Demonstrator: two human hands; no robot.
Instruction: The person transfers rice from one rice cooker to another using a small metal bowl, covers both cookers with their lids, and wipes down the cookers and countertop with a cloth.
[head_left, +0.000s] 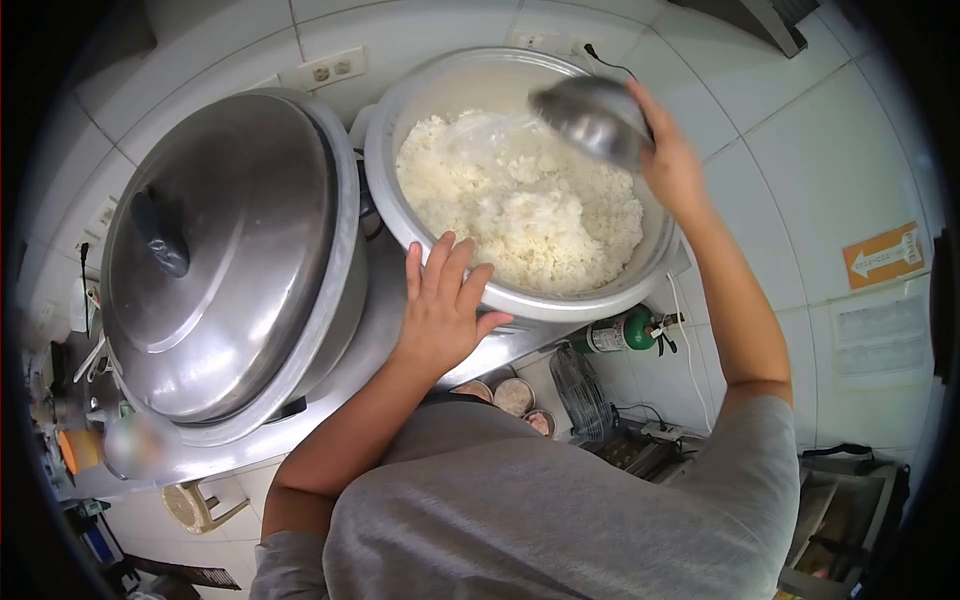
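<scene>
Gleaming at my left, a big lidded pot (230, 250) stands beside the open pot (590, 304), inside which white rice (540, 220) lies heaped and uneven. Over that pot's far right side is a metal bowl (592, 115) (blurred, so I cannot tell what it contains), held by its edge in my right hand (670, 160). My left hand (442, 312) rests on the near rim, fingers loosely spread.

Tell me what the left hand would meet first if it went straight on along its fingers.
Most likely the white rice: the left hand lies on the pot rim with its fingers pointing inward, though how far the rice sits below them is unclear.
</scene>
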